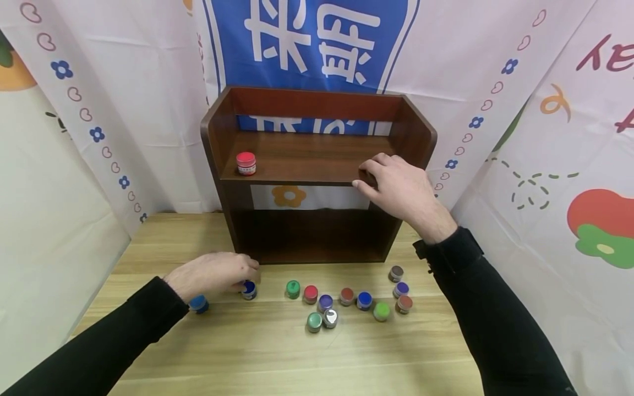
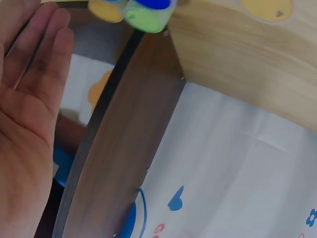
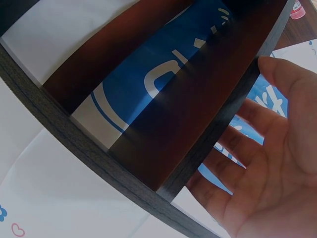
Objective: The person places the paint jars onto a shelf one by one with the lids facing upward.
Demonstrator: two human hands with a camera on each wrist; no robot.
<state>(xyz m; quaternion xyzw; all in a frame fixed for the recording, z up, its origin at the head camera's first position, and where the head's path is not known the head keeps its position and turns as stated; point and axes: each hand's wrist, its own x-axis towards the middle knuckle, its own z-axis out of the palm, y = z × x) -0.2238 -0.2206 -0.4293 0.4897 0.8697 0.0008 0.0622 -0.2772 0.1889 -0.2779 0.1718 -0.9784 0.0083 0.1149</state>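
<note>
In the head view my left hand hovers low over the table, fingers close above a small blue-lidded jar. Its fingers look fairly straight in the left wrist view, with nothing seen between them. Another blue-lidded jar lies beside that wrist. My right hand grips the front edge of the dark brown shelf unit's upper board, near the right side panel. The thumb touches the board's edge while the fingers pass behind it. A red-lidded jar stands at the left of that board.
Several small jars with coloured lids, among them a green one, a red one and a silver one, stand on the wooden table before the unit. Printed cloth hangs behind and along both sides.
</note>
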